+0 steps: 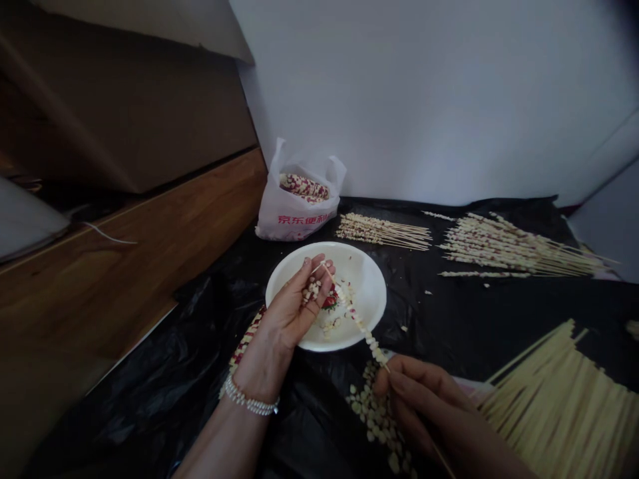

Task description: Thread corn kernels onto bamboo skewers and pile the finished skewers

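My left hand (287,309) is palm up over a white bowl (373,289), with pale corn kernels (312,290) cupped in its palm. Its thumb and fingers curl near the tip of a thin skewer (368,338), where a small kernel seems to sit. My right hand (434,399) pinches this skewer lower down, below a row of threaded pale and dark red kernels. The bowl holds some loose kernels and has a red and green pattern at its bottom. Loose kernels (377,416) lie by my right hand. A red and cream corn cob (244,342) is partly hidden behind my left forearm.
A white plastic bag (294,216) with corn cobs (304,187) stands behind the bowl. Filled skewers lie in a smaller pile (382,231) and a larger pile (509,246). Bare skewers (569,392) fan out at right. Black plastic sheeting (424,306) covers the surface, against a white wall (424,100).
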### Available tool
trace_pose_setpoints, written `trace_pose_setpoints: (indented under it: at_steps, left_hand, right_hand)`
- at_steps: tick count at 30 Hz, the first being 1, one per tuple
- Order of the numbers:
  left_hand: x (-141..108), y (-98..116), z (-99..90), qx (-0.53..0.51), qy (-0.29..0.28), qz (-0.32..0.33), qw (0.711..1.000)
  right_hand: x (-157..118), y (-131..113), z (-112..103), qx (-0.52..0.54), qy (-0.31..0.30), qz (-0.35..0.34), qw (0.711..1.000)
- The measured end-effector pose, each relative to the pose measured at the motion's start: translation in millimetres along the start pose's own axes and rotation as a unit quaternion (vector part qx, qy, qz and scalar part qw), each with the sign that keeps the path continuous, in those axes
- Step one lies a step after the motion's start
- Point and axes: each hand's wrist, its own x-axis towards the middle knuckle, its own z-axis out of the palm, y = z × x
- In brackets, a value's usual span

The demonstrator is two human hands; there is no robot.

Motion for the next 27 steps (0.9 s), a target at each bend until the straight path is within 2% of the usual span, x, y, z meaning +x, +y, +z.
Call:
trace_pose_setpoints:
  at_steps: [7, 12, 17, 27]
  left_hand:
    - [-5.9, 3.9, 3.2, -0.005, 0.016, -0.04, 0.999]
    - [-3.8, 1.3, 0.6, 0.003, 0.007, -0.019, 1.0]
    - [-2.2, -1.5, -1.5, 0.051, -0.011, 0.006, 0.999]
    - [-6.6, 0.0, -0.4, 0.104, -0.037, -0.024, 0.994]
  right_hand:
    - [1.8, -0.1, -0.4, -0.007, -0.036, 0.009, 0.999]
    - [0.5, 1.4, -1.1, -0.001, -0.049, 0.007, 0.999]
    - [3.0, 4.2, -1.9, -0.004, -0.045, -0.008, 0.999]
    - [3.6, 6.3, -0.9, -0.004, -0.031, -0.015, 0.999]
